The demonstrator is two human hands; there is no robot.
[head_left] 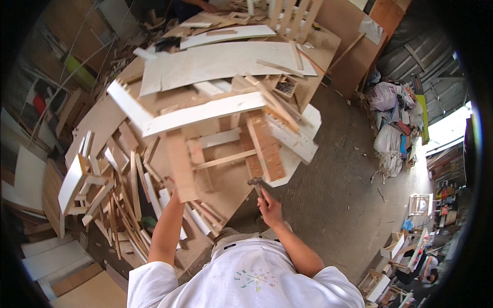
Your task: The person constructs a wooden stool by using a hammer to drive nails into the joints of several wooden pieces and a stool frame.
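Note:
My right hand (pixel 270 209) is closed round the handle of a hammer (pixel 255 182), whose head lies close to the lower end of a brown wooden board. That brown board (pixel 267 147) is part of a wooden frame (pixel 226 160) with crosspieces, standing on the worktable. At the frame's near left, my left hand (pixel 177 196) grips the lower edge of a pale board (pixel 182 167); most of its fingers are hidden. A long white-faced board (pixel 205 114) runs across the far side of the frame, meeting another white piece (pixel 128 108) at the left.
Wood strips (pixel 136 185) lie piled at the left of the worktable (pixel 231 197). Farther back are large pale panels (pixel 226 64) and a small box (pixel 285 85) of dark bits. Stuffed bags (pixel 390 138) stand on the floor at right. Another person (pixel 430 269) is at lower right.

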